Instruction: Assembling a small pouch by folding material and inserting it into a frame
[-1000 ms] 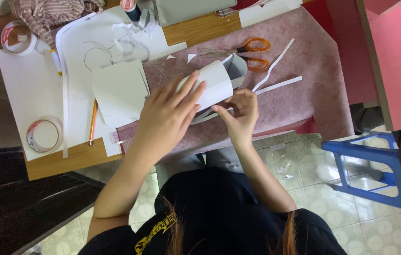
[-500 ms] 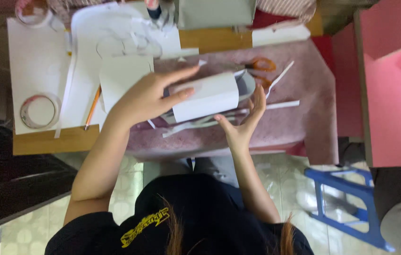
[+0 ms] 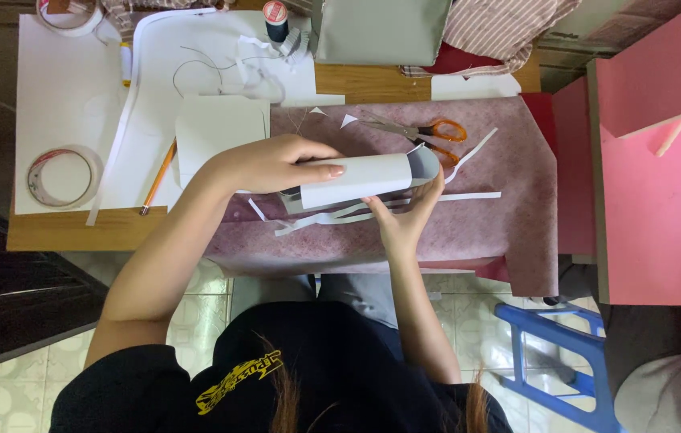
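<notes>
1. The left hand (image 3: 264, 164) gripped the paper tube (image 3: 360, 180), now rolled tighter than before.
2. The right hand (image 3: 405, 216) clasped it from beneath, above the counter (image 3: 76, 228), near the scissors (image 3: 429, 132).

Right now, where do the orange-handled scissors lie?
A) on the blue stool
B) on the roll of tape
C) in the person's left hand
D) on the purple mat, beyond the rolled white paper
D: the scissors lie untouched on the purple mat, beyond the rolled white paper that both hands hold.
</notes>
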